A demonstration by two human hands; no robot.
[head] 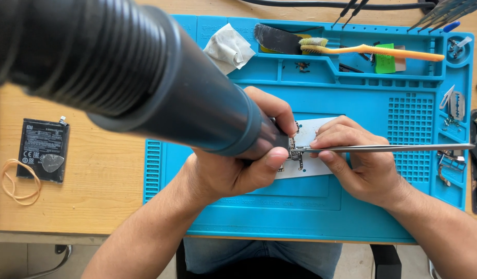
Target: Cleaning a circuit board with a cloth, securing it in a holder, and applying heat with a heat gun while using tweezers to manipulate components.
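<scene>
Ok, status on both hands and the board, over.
Left hand steadies circuit board. Right hand grips tweezers, tips on board. Dark tube blocks view.

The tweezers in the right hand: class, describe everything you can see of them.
The tweezers are slim, straight and silver-grey, seemingly metal. They lie almost level across the blue work mat, the blunt end pointing right and the tips left, down at a small circuit board on a white sheet. The right hand pinches them near the tips; the left hand steadies the board beside them.
</scene>
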